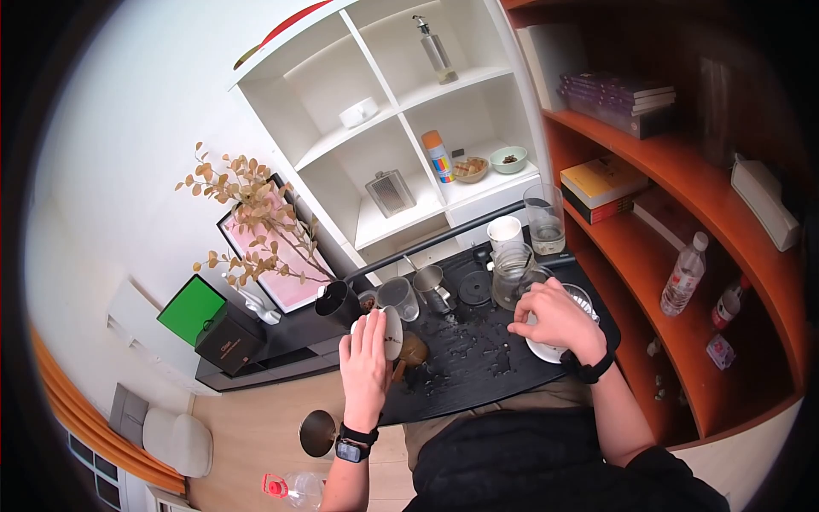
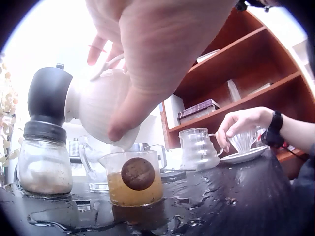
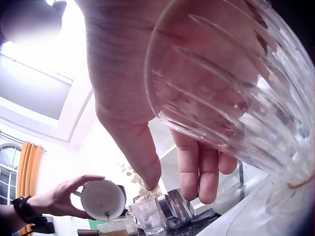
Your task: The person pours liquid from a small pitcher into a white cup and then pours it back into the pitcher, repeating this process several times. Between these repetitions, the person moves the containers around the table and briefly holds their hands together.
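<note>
My left hand grips a white cup, tipped on its side above a small glass beaker. Brownish-yellow liquid fills part of the beaker, and a round wooden handle end faces the left wrist camera. Inside the cup, dark specks cling near the lower rim. My right hand hovers beside a clear ribbed glass dripper, with thumb and fingers bent apart and nothing between them. Under the dripper lies a white saucer. Left of that hand stands a glass carafe.
Water puddles spread over the black tabletop. A grinder with a glass base, a glass mug, a metal pitcher and a white cup line its far side. An orange-brown bookshelf borders the right.
</note>
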